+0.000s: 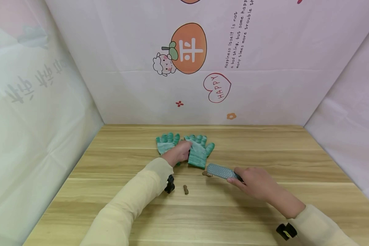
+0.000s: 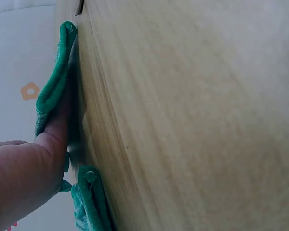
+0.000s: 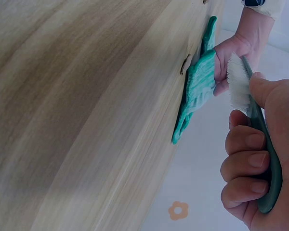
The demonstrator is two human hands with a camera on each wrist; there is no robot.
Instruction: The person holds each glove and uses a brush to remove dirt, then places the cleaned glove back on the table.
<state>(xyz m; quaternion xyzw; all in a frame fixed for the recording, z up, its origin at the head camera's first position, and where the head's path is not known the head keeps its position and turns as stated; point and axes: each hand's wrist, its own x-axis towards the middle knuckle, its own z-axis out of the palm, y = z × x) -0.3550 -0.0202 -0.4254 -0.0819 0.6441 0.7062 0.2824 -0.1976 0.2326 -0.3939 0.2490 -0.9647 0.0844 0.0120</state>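
Two green-and-white knitted gloves lie side by side in the head view, the left glove (image 1: 165, 147) and the right glove (image 1: 198, 155), fingers pointing away. My left hand (image 1: 181, 151) grips the near side of the right glove. Its fingertips are hidden by cloth in the left wrist view, where the glove's edge (image 2: 58, 79) stands off the wood. Curled around its handle, my right hand (image 1: 258, 181) holds a scrubbing brush (image 1: 220, 171) with a dotted grey-green back. White bristles (image 3: 238, 82) show in the right wrist view, above the table and apart from the gloves.
A small brown piece (image 1: 207, 173) lies partly beneath the brush in the head view, and another brown piece (image 1: 186, 189) lies nearer on the wooden table (image 1: 141, 222). White printed cloth (image 1: 135, 95) walls the back and both sides.
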